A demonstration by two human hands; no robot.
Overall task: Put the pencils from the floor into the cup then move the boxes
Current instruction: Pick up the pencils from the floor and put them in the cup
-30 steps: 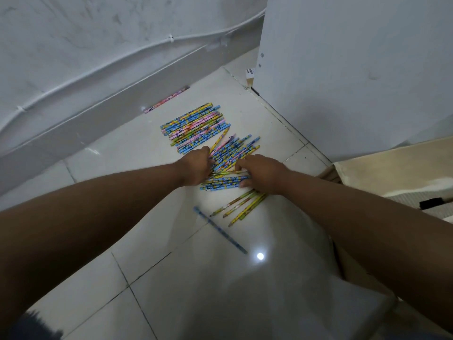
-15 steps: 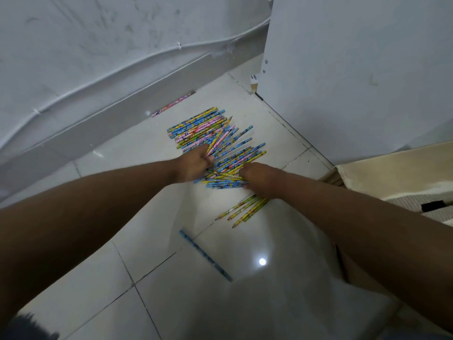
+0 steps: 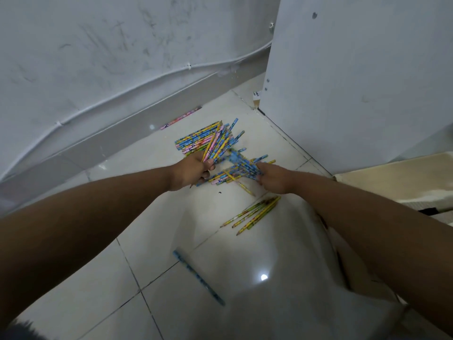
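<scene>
Pencils: a loose heap (image 3: 210,141) of blue, yellow and pink ones lies on the floor (image 3: 147,217) near the wall corner; many cross each other.
Left hand: left hand (image 3: 193,171) is clenched round a bunch of the heap's pencils, which fan up and away from the fist.
Right hand: right hand (image 3: 272,177) lies on the near right part of the heap, fingers curled over several blue pencils; whether it grips them or only presses on them cannot be told.
Yellow group: a few yellow pencils (image 3: 255,213) lie side by side on the floor, just beside the right forearm, apart from the heap.
Blue pencil: one blue pencil (image 3: 198,278) lies alone on the tiles, well apart, nearer the camera.
Pink pencil: one pink pencil (image 3: 181,117) lies along the skirting (image 3: 110,133), beyond the heap.
Panel: a white panel (image 3: 355,82) stands at right, its foot on the floor.
Wall: scuffed white wall (image 3: 98,45) with a cable (image 3: 122,94) clipped along it.
</scene>
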